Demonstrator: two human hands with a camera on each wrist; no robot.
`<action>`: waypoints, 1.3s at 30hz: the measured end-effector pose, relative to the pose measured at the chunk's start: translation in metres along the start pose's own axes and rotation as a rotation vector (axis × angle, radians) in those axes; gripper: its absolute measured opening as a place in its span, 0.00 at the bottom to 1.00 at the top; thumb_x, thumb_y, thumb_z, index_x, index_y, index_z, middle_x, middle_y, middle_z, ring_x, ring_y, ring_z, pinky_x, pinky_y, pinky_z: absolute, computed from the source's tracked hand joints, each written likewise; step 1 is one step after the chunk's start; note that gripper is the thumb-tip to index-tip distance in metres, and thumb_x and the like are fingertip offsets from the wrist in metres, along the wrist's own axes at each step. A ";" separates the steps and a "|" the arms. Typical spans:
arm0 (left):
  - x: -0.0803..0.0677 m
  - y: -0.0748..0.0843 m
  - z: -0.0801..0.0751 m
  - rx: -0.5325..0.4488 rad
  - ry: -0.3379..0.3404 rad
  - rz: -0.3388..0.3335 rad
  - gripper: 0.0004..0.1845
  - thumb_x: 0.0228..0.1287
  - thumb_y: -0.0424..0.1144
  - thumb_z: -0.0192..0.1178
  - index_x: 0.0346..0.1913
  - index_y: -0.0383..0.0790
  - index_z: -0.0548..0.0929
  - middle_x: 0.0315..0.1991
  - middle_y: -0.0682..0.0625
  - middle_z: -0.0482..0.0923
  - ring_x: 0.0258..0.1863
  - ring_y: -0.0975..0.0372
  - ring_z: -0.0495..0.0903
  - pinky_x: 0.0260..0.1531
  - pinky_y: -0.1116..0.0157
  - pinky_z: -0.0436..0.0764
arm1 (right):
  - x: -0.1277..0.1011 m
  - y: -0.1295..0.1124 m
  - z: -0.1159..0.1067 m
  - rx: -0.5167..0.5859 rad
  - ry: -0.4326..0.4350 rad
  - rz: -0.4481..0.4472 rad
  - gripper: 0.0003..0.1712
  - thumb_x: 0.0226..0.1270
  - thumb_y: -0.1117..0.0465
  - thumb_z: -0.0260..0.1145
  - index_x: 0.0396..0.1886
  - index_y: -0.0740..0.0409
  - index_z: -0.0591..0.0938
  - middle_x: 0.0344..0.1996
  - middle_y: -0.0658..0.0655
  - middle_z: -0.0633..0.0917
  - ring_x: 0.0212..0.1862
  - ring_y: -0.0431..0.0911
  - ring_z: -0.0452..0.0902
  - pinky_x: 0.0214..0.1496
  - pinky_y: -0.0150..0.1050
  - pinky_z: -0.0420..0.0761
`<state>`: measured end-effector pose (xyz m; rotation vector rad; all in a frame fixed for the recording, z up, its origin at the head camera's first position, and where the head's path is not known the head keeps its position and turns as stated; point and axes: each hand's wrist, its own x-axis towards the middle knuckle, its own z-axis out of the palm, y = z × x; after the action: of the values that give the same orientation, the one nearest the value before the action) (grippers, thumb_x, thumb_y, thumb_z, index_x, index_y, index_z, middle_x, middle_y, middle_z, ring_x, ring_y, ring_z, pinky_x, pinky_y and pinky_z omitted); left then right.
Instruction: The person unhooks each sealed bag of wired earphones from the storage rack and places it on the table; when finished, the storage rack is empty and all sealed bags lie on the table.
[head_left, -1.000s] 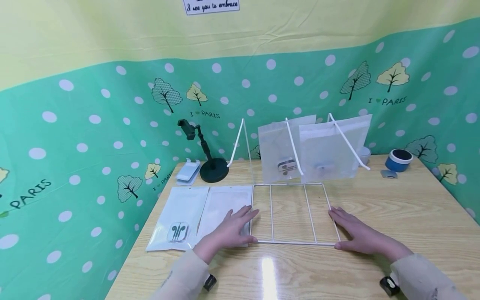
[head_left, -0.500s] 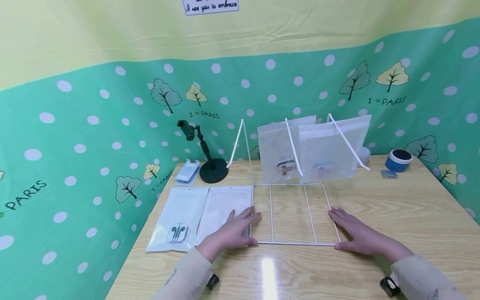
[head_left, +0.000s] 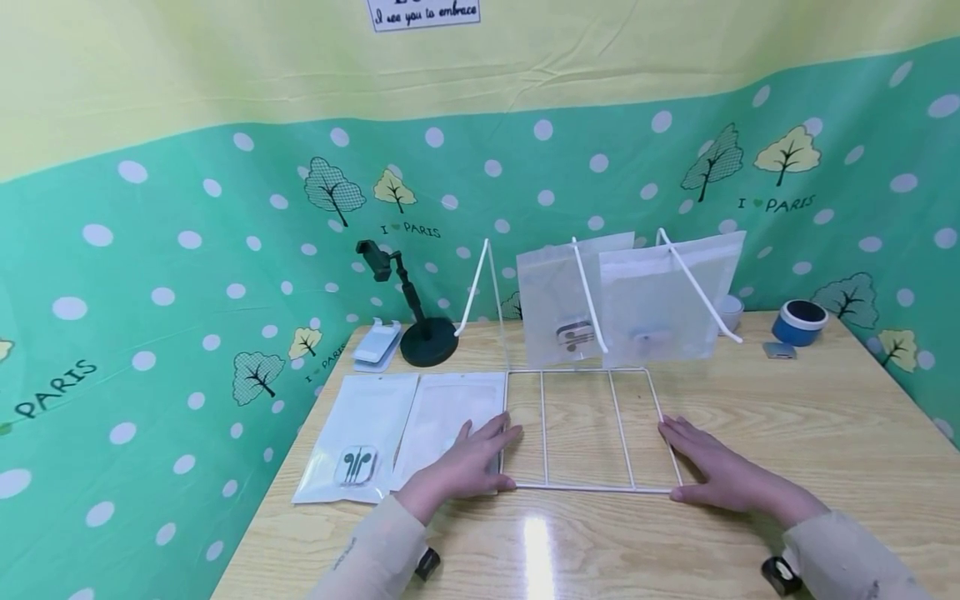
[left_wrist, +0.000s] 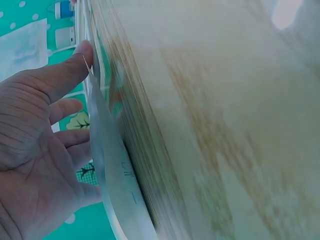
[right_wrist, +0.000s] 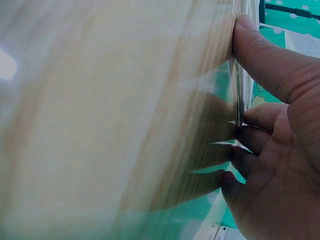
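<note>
A white wire rack (head_left: 585,429) lies with its base flat on the wooden table (head_left: 787,417), its upright prongs holding two frosted bags (head_left: 645,300). My left hand (head_left: 468,462) rests flat with straight fingers at the rack's left edge, partly on a white packet (head_left: 442,417), thumb (left_wrist: 65,70) against the wire. My right hand (head_left: 712,467) lies flat at the rack's right edge, thumb (right_wrist: 265,55) touching the wire. Another packet with earphones (head_left: 358,437) lies further left.
A black phone stand (head_left: 420,329) and a white device (head_left: 377,343) stand at the back left. A blue tape roll (head_left: 798,321) and a small metal piece (head_left: 778,350) sit at the back right. A green dotted backdrop surrounds the table.
</note>
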<state>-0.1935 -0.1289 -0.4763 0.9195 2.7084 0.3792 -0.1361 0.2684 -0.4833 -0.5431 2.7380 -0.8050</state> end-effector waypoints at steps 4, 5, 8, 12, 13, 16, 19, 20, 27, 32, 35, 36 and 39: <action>-0.001 0.001 -0.001 -0.003 0.006 0.006 0.43 0.57 0.54 0.69 0.74 0.48 0.63 0.75 0.43 0.54 0.75 0.53 0.52 0.70 0.41 0.47 | 0.000 0.002 0.001 0.002 0.001 0.008 0.58 0.55 0.38 0.70 0.75 0.66 0.57 0.74 0.71 0.53 0.72 0.70 0.46 0.68 0.68 0.51; -0.001 0.001 -0.001 -0.004 0.005 0.006 0.43 0.57 0.54 0.68 0.74 0.48 0.64 0.75 0.43 0.54 0.75 0.53 0.52 0.70 0.41 0.47 | 0.000 0.002 0.001 0.000 0.002 0.006 0.58 0.55 0.38 0.70 0.75 0.67 0.57 0.74 0.71 0.53 0.72 0.71 0.46 0.68 0.69 0.51; -0.002 0.001 -0.001 -0.004 0.008 0.009 0.42 0.58 0.54 0.68 0.73 0.48 0.64 0.75 0.44 0.56 0.75 0.53 0.52 0.70 0.40 0.47 | 0.000 0.003 0.001 0.003 0.004 0.005 0.58 0.55 0.38 0.71 0.74 0.67 0.57 0.74 0.72 0.53 0.72 0.71 0.46 0.68 0.69 0.51; -0.002 0.001 -0.001 -0.009 0.011 0.003 0.42 0.57 0.53 0.69 0.73 0.48 0.64 0.75 0.43 0.55 0.75 0.53 0.52 0.70 0.41 0.47 | 0.000 0.003 0.001 0.003 0.002 0.009 0.58 0.55 0.38 0.70 0.75 0.66 0.57 0.74 0.71 0.53 0.72 0.70 0.46 0.68 0.68 0.51; -0.002 0.001 0.000 -0.009 0.011 0.001 0.43 0.57 0.53 0.69 0.73 0.48 0.64 0.75 0.43 0.55 0.75 0.53 0.52 0.70 0.41 0.47 | 0.000 0.003 0.001 0.003 0.002 0.010 0.58 0.55 0.38 0.70 0.75 0.66 0.57 0.74 0.71 0.53 0.72 0.70 0.46 0.68 0.68 0.51; -0.002 0.002 -0.001 -0.011 0.011 -0.007 0.43 0.56 0.53 0.70 0.73 0.48 0.65 0.75 0.43 0.55 0.75 0.52 0.52 0.70 0.41 0.47 | 0.000 0.003 0.002 0.003 0.003 0.005 0.58 0.55 0.38 0.70 0.74 0.67 0.58 0.74 0.71 0.54 0.72 0.71 0.46 0.68 0.69 0.51; -0.001 0.003 -0.002 -0.004 0.000 -0.022 0.44 0.56 0.54 0.70 0.73 0.49 0.64 0.75 0.44 0.55 0.75 0.54 0.52 0.71 0.42 0.47 | 0.000 0.003 0.002 0.001 0.008 -0.001 0.58 0.55 0.38 0.70 0.74 0.67 0.58 0.73 0.72 0.54 0.72 0.71 0.46 0.67 0.69 0.52; -0.001 0.004 -0.002 -0.003 -0.003 -0.027 0.44 0.55 0.54 0.70 0.73 0.49 0.64 0.75 0.44 0.55 0.75 0.54 0.52 0.71 0.42 0.46 | 0.000 0.003 0.002 -0.001 0.009 -0.003 0.58 0.55 0.38 0.70 0.74 0.67 0.58 0.73 0.72 0.54 0.71 0.71 0.47 0.67 0.69 0.52; 0.002 0.004 -0.001 0.028 0.002 -0.037 0.44 0.54 0.56 0.70 0.73 0.49 0.64 0.75 0.46 0.56 0.75 0.55 0.53 0.71 0.43 0.48 | 0.001 0.006 0.001 0.002 0.009 -0.004 0.58 0.55 0.38 0.71 0.75 0.66 0.57 0.74 0.71 0.53 0.72 0.71 0.46 0.67 0.69 0.51; 0.001 0.004 -0.001 0.028 0.007 -0.032 0.45 0.54 0.55 0.71 0.73 0.48 0.65 0.74 0.45 0.57 0.74 0.55 0.54 0.70 0.42 0.49 | 0.000 0.005 0.000 0.003 0.002 0.000 0.58 0.55 0.38 0.70 0.75 0.66 0.57 0.74 0.71 0.53 0.72 0.71 0.46 0.67 0.69 0.51; 0.001 0.004 -0.001 0.024 0.007 -0.032 0.45 0.53 0.55 0.71 0.73 0.48 0.65 0.74 0.45 0.58 0.74 0.55 0.54 0.70 0.41 0.49 | 0.000 0.004 0.000 0.005 0.002 0.000 0.58 0.55 0.37 0.70 0.75 0.66 0.58 0.74 0.71 0.53 0.72 0.71 0.46 0.67 0.69 0.52; 0.001 0.004 -0.002 0.023 0.007 -0.033 0.45 0.53 0.55 0.71 0.73 0.48 0.65 0.74 0.45 0.58 0.74 0.55 0.54 0.70 0.41 0.49 | 0.000 0.003 0.000 0.004 0.004 -0.005 0.58 0.55 0.38 0.70 0.74 0.66 0.58 0.73 0.72 0.54 0.72 0.71 0.46 0.67 0.69 0.52; 0.001 0.005 -0.002 0.023 0.007 -0.037 0.45 0.53 0.55 0.71 0.73 0.48 0.64 0.74 0.45 0.57 0.74 0.55 0.54 0.70 0.42 0.49 | -0.001 0.002 -0.001 0.002 0.015 -0.020 0.58 0.54 0.38 0.70 0.74 0.67 0.59 0.73 0.72 0.55 0.71 0.71 0.47 0.67 0.69 0.53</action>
<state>-0.1924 -0.1252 -0.4727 0.8740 2.7369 0.3456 -0.1365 0.2707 -0.4835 -0.5666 2.7497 -0.8190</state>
